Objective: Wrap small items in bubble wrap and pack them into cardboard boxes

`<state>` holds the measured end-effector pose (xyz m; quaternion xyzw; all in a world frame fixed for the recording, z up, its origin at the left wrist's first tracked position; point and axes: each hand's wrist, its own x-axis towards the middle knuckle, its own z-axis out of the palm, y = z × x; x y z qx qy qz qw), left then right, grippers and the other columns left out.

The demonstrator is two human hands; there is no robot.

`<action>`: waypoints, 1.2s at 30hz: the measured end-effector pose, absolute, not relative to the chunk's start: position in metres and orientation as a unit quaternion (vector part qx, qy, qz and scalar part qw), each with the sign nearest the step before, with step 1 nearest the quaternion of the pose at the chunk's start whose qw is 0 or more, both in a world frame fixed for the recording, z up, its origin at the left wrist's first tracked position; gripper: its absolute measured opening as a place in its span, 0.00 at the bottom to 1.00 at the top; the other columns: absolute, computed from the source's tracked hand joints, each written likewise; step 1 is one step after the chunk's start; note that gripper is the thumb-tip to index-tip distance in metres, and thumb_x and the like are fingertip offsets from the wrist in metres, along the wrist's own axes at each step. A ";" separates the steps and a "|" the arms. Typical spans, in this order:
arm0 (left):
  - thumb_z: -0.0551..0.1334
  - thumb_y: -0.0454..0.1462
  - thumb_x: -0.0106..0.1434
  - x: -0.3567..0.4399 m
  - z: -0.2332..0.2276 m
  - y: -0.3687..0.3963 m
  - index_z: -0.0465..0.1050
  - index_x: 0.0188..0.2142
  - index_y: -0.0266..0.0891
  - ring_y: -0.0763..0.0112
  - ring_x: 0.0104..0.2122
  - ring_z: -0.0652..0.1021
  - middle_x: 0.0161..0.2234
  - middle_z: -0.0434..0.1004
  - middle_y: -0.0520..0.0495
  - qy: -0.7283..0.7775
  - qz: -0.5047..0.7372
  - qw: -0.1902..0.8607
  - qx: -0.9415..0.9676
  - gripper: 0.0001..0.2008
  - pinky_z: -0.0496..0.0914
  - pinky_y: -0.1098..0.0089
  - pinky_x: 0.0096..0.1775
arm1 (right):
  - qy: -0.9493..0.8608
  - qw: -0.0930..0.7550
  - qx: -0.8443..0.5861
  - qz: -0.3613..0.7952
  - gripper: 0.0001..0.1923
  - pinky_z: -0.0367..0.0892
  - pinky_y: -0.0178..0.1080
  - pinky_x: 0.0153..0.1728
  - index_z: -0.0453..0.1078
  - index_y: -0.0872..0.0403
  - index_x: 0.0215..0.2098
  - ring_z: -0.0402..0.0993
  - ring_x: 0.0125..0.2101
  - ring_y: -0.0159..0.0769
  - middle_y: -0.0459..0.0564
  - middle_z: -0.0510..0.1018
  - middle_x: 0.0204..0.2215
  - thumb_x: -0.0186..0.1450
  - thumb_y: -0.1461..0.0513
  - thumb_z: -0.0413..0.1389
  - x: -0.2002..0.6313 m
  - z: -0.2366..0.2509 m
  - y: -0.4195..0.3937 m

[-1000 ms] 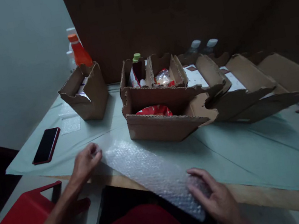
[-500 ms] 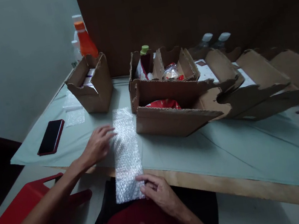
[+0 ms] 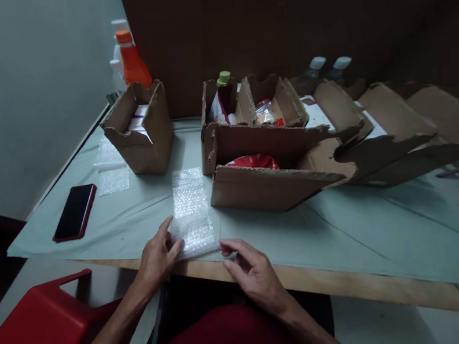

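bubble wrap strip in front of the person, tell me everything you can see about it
The bubble wrap strip is a clear, whitish plastic sheet, narrow and long, its bubbles catching the light. It lies flat on the pale green table cover, running from the table's near edge away toward the cardboard boxes. Its near end looks doubled over or bunched. The left hand presses on that end's left corner; the right hand has fingertips at its right corner. Its far end lies free, touching nothing else.

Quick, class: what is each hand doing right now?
Left hand: fingers pressing the near edge of the bubble wrap.
Right hand: fingers at the wrap's near right corner; grip cannot be told.
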<state>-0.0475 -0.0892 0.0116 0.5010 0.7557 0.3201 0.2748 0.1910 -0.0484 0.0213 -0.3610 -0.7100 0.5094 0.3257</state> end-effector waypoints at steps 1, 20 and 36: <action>0.60 0.43 0.61 -0.049 0.009 -0.088 0.63 0.65 0.36 0.70 0.25 0.71 0.25 0.71 0.56 0.758 0.308 0.273 0.506 0.33 0.66 0.70 0.32 | -0.767 0.315 -0.345 0.439 0.19 0.71 0.45 0.49 0.71 0.49 0.57 0.76 0.48 0.42 0.54 0.79 0.50 0.68 0.65 0.55 0.189 0.020 -0.048; 0.58 0.35 0.68 -0.042 -0.006 -0.128 0.67 0.62 0.43 0.62 0.43 0.79 0.43 0.81 0.44 0.627 0.337 0.057 0.700 0.22 0.73 0.61 0.47 | -0.884 0.247 -0.323 0.231 0.09 0.64 0.42 0.45 0.74 0.51 0.46 0.77 0.39 0.38 0.47 0.84 0.40 0.70 0.67 0.55 0.161 0.007 -0.037; 0.57 0.33 0.69 -0.046 0.000 -0.122 0.70 0.57 0.41 0.60 0.47 0.76 0.45 0.79 0.43 0.607 0.309 0.047 0.731 0.18 0.70 0.58 0.51 | -0.904 0.248 -0.278 0.208 0.09 0.65 0.44 0.45 0.74 0.51 0.47 0.77 0.40 0.39 0.49 0.84 0.39 0.71 0.67 0.55 0.159 0.002 -0.027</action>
